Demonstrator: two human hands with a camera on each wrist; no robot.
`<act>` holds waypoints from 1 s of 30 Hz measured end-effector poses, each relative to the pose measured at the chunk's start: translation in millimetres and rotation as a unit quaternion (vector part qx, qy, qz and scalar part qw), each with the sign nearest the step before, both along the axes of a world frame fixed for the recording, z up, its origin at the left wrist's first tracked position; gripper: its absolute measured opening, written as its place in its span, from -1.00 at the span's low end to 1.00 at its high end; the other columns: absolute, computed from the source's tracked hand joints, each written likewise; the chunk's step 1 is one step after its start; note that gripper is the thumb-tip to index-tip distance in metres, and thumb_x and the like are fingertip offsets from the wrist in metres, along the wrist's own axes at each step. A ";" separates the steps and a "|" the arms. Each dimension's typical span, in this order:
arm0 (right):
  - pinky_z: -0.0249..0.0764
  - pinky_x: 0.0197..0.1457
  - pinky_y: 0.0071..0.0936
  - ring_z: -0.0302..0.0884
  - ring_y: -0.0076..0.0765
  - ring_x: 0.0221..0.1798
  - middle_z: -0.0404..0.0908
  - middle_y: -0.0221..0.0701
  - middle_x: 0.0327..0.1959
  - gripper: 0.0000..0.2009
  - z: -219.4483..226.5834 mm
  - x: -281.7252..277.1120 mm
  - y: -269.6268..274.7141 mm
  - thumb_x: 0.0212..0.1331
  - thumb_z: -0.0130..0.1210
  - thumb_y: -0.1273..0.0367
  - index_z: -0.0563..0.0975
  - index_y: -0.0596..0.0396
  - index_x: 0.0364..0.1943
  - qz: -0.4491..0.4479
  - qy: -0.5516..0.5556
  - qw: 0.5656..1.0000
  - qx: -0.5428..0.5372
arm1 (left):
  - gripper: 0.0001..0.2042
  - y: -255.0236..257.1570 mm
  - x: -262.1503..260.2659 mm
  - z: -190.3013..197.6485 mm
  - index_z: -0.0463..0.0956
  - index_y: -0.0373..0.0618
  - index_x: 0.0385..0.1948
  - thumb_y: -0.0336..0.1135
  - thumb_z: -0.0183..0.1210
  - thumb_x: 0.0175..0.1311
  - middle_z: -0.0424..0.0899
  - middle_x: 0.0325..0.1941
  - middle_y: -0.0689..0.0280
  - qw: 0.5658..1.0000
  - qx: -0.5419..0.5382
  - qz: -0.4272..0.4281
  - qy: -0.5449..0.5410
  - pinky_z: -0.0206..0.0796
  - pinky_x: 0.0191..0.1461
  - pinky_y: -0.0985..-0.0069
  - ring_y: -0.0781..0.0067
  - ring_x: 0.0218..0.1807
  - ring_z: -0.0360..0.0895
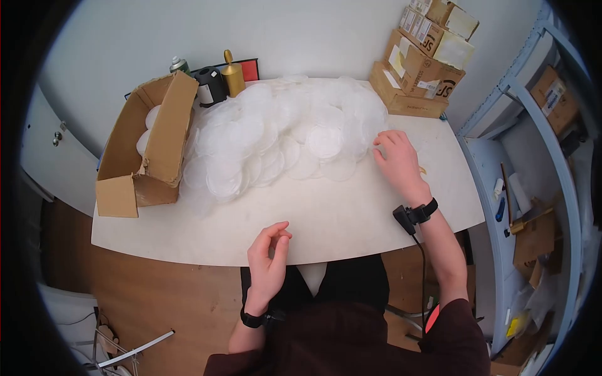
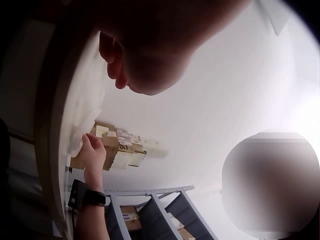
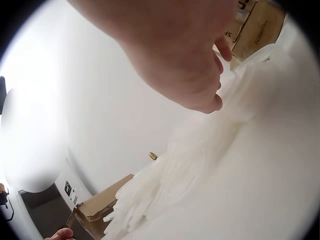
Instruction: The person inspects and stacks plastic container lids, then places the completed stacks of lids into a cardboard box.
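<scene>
A wide heap of thin, translucent white discs (image 1: 269, 135) covers the back of the white table. At the heap's right edge is my right hand (image 1: 398, 161), fingers bent towards the discs and thumb apart from them; nothing is clearly held. The right wrist view shows this hand (image 3: 185, 65) beside the discs (image 3: 200, 145), its fingertips partly hidden. My left hand (image 1: 268, 260) hangs loosely curled over the table's front edge, holding nothing. In the left wrist view the left hand (image 2: 145, 50) is dark and close to the camera.
An opened cardboard box (image 1: 172, 135) with white rounded items inside stands at the left. Behind the heap are a black container (image 1: 211, 86) and a gold one (image 1: 234, 80). Stacked cartons (image 1: 417, 75) stand at the back right, and a grey-blue shelf (image 1: 533, 113) is beyond the table's right side.
</scene>
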State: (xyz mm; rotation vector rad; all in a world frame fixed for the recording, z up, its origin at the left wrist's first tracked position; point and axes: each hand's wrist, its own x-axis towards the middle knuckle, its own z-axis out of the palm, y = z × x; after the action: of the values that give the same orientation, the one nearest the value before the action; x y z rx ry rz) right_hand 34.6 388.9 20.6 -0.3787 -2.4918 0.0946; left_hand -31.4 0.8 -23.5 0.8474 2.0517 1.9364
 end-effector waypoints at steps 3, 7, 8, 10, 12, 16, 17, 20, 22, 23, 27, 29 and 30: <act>0.67 0.28 -0.07 0.66 0.01 0.26 0.77 -0.31 0.04 -0.89 -3.8 -1.9 4.6 0.31 0.33 0.50 0.66 0.10 -0.14 0.007 0.013 1.000 0.008 | -0.76 -1.0 2.0 -0.7 0.71 -0.27 0.22 -0.45 0.23 0.67 0.81 -0.11 0.25 1.000 -0.006 -0.004 0.021 0.53 0.06 0.46 0.47 -0.13 0.67; 0.68 0.27 -0.06 0.66 0.01 0.26 0.77 -0.32 0.03 -0.90 0.3 1.1 0.6 0.31 0.33 0.51 0.65 0.12 -0.16 -0.001 0.024 1.000 0.000 | -0.76 -1.4 1.4 4.0 0.71 -0.27 0.22 -0.44 0.23 0.66 0.82 -0.12 0.24 0.999 -0.018 -0.006 0.045 0.53 0.05 0.46 0.47 -0.14 0.67; 0.68 0.28 -0.06 0.67 0.02 0.27 0.78 -0.30 0.05 -0.90 2.0 1.8 -0.8 0.31 0.33 0.51 0.64 0.12 -0.16 0.002 0.032 0.999 -0.004 | -0.76 -0.2 1.2 3.7 0.71 -0.27 0.22 -0.44 0.23 0.66 0.82 -0.12 0.24 0.999 -0.017 -0.009 0.044 0.53 0.05 0.46 0.47 -0.14 0.67; 0.67 0.29 -0.06 0.67 0.02 0.28 0.79 -0.29 0.06 -0.90 5.4 7.4 -9.7 0.30 0.33 0.51 0.64 0.12 -0.16 0.005 0.037 0.999 -0.010 | -0.75 -1.2 1.5 1.3 0.72 -0.28 0.22 -0.45 0.23 0.65 0.82 -0.10 0.23 1.000 -0.015 -0.004 0.028 0.53 0.09 0.46 0.46 -0.13 0.67; 0.67 0.32 -0.07 0.67 0.07 0.32 0.79 -0.23 0.12 -0.90 19.7 17.1 -33.8 0.30 0.33 0.52 0.64 0.13 -0.17 0.010 0.084 0.996 -0.013 | -0.75 -4.7 2.2 -0.1 0.71 -0.28 0.22 -0.45 0.23 0.65 0.82 -0.08 0.24 1.000 -0.001 -0.002 0.002 0.52 0.11 0.46 0.47 -0.11 0.66; 0.65 0.39 -0.05 0.66 0.11 0.38 0.78 -0.20 0.16 -0.88 33.2 52.8 -113.3 0.30 0.35 0.50 0.64 0.13 -0.16 0.135 0.001 0.990 -0.043 | -0.73 -3.8 4.2 6.0 0.70 -0.29 0.24 -0.44 0.24 0.64 0.82 0.02 0.18 1.000 0.008 -0.002 -0.020 0.53 0.23 0.38 0.35 0.03 0.69; 0.64 0.40 -0.04 0.65 0.12 0.39 0.77 -0.21 0.17 -0.88 29.3 57.9 -131.7 0.30 0.36 0.49 0.64 0.13 -0.15 0.174 -0.028 0.983 -0.047 | -0.73 -1.8 4.4 10.3 0.70 -0.29 0.24 -0.44 0.24 0.64 0.82 0.02 0.18 1.000 0.007 -0.004 -0.021 0.53 0.23 0.38 0.35 0.03 0.69; 0.65 0.41 -0.07 0.66 0.06 0.41 0.77 -0.25 0.23 -0.85 7.3 62.5 -171.7 0.30 0.40 0.48 0.66 0.13 -0.12 0.249 -0.061 0.964 -0.074 | -0.67 6.6 2.0 20.2 0.68 -0.26 0.30 -0.40 0.28 0.61 0.76 0.27 0.05 0.988 -0.071 -0.018 0.136 0.50 0.42 0.18 0.09 0.30 0.66; 0.65 0.41 -0.08 0.67 0.04 0.40 0.76 -0.25 0.24 -0.83 8.3 58.0 -171.0 0.32 0.41 0.46 0.68 0.12 -0.09 0.258 -0.062 0.959 -0.097 | -0.54 12.1 -0.1 18.5 0.61 -0.19 0.43 -0.29 0.34 0.57 0.62 0.52 -0.02 0.943 -0.159 -0.017 0.291 0.32 0.64 -0.04 -0.15 0.53 0.52; 0.64 0.41 -0.08 0.67 0.03 0.40 0.76 -0.25 0.25 -0.82 9.3 54.3 -168.8 0.34 0.42 0.43 0.69 0.11 -0.05 0.267 -0.065 0.954 -0.121 | -0.54 12.2 -0.9 15.3 0.61 -0.19 0.43 -0.29 0.34 0.57 0.62 0.52 -0.02 0.943 -0.160 -0.013 0.292 0.32 0.64 -0.04 -0.15 0.53 0.52; 0.66 0.33 -0.04 0.69 0.05 0.28 0.78 -0.21 0.17 -0.83 23.0 19.6 -106.2 0.37 0.35 0.43 0.70 0.15 -0.04 0.130 -0.014 0.984 -0.121 | -0.26 14.6 0.6 12.8 0.48 -0.23 0.57 -0.03 0.48 0.45 0.49 0.66 -0.06 0.915 -0.247 -0.048 0.316 0.02 0.81 -0.27 -0.21 0.72 0.31; 0.66 0.30 -0.04 0.69 0.05 0.26 0.79 -0.21 0.15 -0.83 19.4 1.4 -71.1 0.37 0.35 0.43 0.70 0.15 -0.03 0.085 -0.008 0.991 -0.100 | -0.16 15.0 2.2 14.2 0.45 -0.27 0.60 0.06 0.51 0.40 0.51 0.64 -0.07 0.913 -0.257 -0.055 0.314 -0.03 0.83 -0.30 -0.19 0.73 0.31; 0.66 0.29 -0.04 0.69 0.03 0.25 0.78 -0.23 0.13 -0.85 14.4 -7.4 -56.0 0.37 0.34 0.44 0.71 0.14 -0.05 0.058 0.014 0.997 -0.056 | -0.10 14.5 1.7 14.9 0.42 -0.30 0.61 0.08 0.54 0.36 0.52 0.63 -0.06 0.910 -0.264 -0.056 0.315 -0.03 0.83 -0.30 -0.18 0.73 0.31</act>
State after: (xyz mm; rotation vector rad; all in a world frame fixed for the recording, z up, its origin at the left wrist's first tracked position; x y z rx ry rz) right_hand 27.3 332.9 35.0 -0.2756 -2.4864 0.2866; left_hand -29.7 15.2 -8.6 1.5247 2.5985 1.0043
